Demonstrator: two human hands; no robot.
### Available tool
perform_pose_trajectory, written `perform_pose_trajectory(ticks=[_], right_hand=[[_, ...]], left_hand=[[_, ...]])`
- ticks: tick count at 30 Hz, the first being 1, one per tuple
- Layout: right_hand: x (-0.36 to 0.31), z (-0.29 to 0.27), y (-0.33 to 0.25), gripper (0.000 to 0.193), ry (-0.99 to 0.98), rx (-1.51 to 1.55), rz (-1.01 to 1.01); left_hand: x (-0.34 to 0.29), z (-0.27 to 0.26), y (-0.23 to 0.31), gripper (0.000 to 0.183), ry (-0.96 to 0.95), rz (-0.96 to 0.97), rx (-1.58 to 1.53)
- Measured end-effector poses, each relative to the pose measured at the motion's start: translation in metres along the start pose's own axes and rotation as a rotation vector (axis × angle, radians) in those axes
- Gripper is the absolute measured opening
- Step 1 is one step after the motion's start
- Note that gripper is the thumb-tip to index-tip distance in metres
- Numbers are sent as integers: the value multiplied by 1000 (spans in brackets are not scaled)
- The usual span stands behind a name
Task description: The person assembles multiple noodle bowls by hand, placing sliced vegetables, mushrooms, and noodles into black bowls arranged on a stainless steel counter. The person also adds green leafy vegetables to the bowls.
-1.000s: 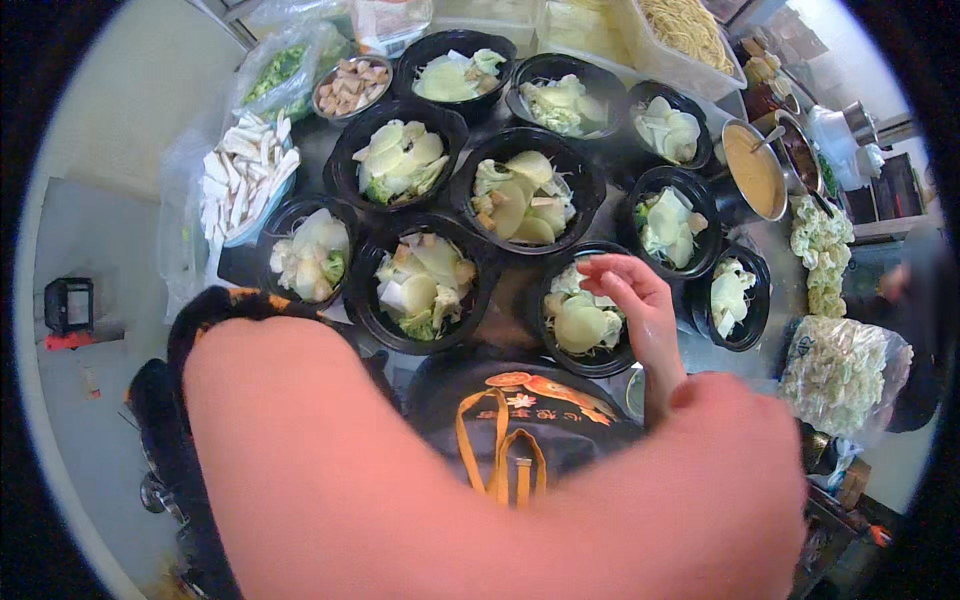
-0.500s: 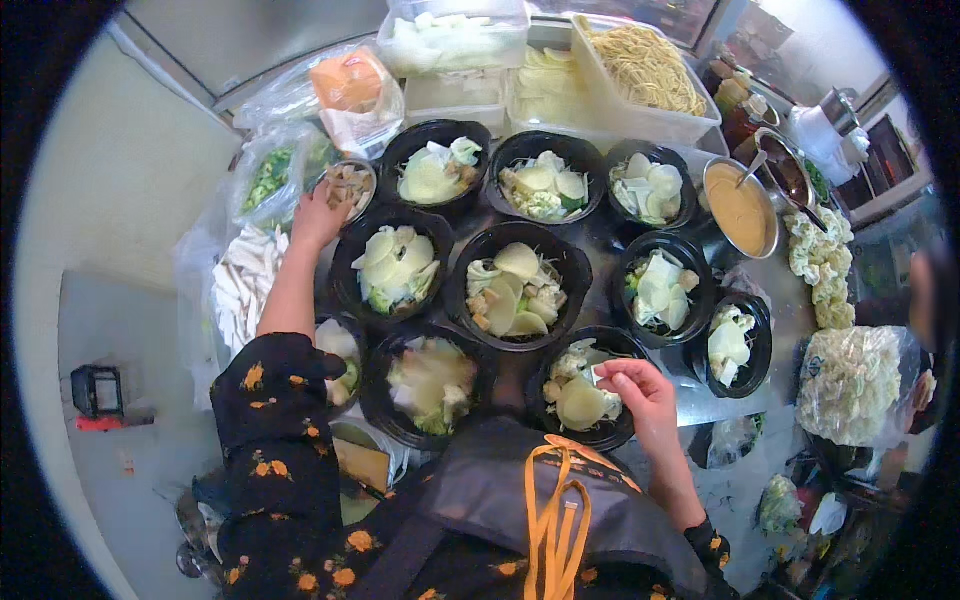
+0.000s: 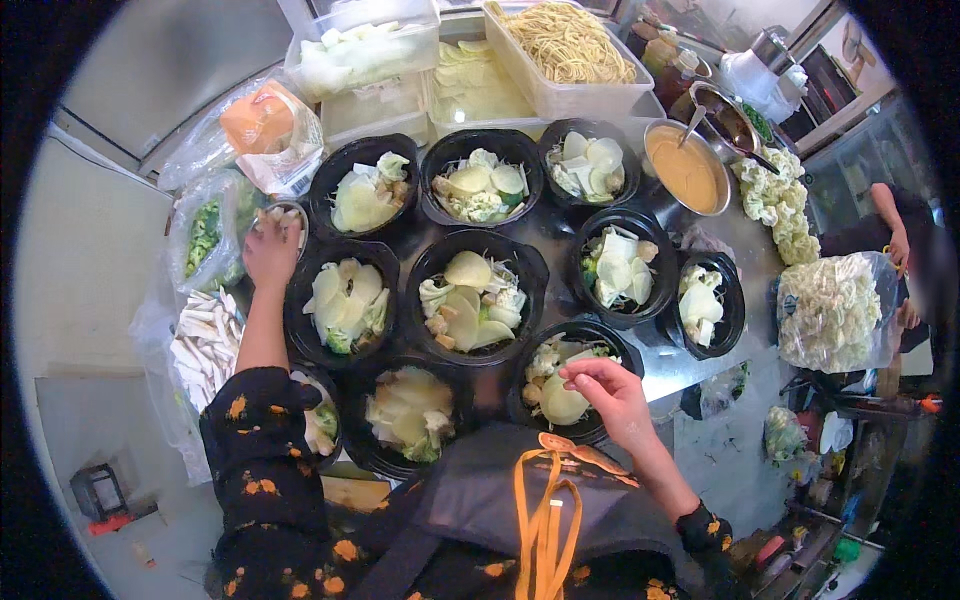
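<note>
My left hand (image 3: 269, 252) reaches into a small metal bowl (image 3: 301, 216) of pale brown chunks. Its fingers look spread, their tips partly hidden among the pieces. My right hand (image 3: 612, 398) hovers above the nearest right black pot (image 3: 628, 352), thumb and fingertips pinched together. Whatever may be between them is too small to make out. Under it lie round pale slices (image 3: 563, 402), cauliflower and brown chunks. Similar vegetables fill the middle pot (image 3: 541, 285) and the pot left of it (image 3: 295, 318). The front left pot (image 3: 366, 455) holds slices and broccoli, blurred by haze.
Noodles (image 3: 570, 45) and white pieces (image 3: 350, 52) fill plastic tubs at the back. A metal bowl of tan sauce (image 3: 690, 170) stands back right, near cauliflower (image 3: 775, 200) and a bagged heap (image 3: 835, 310). White strips (image 3: 205, 340) and bagged greens (image 3: 203, 235) lie left. Another person's hand (image 3: 898, 247) shows far right.
The whole view has shifted, so the pots sit further left. A white piece seen at my right fingertips no longer shows. My left hand has moved deeper over the small bowl.
</note>
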State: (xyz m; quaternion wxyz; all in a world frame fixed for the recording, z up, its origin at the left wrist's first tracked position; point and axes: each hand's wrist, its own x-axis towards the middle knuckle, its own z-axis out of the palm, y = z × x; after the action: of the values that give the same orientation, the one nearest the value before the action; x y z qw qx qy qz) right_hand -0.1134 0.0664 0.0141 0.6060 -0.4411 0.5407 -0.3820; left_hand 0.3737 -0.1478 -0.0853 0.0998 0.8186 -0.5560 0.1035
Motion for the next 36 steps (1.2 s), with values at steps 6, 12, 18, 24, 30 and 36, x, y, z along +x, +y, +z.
perform_pose_trajectory(ticks=[6,12,18,24,30,36], right_hand=[[1,3,-5,18,-14,-26,-3],[1,3,4,18,-23,-3,-10],[3,1,10,19,-9,-54,-18],[2,3,6,19,-12,-26,-2],[2,1,5,19,-23,-35,3],[15,2,1,23,0,215,63]], left_hand=[[-8,-17,14,64,51,-31,-148],[-12,-8,10,54,127,-31,-221],[-11,-8,8,36,197,57,-320],[3,2,-4,24,278,-83,-593],[34,-23,-36,17,-187,-526,-1993],[-87,-115,118,23,-1383,-454,-2465]])
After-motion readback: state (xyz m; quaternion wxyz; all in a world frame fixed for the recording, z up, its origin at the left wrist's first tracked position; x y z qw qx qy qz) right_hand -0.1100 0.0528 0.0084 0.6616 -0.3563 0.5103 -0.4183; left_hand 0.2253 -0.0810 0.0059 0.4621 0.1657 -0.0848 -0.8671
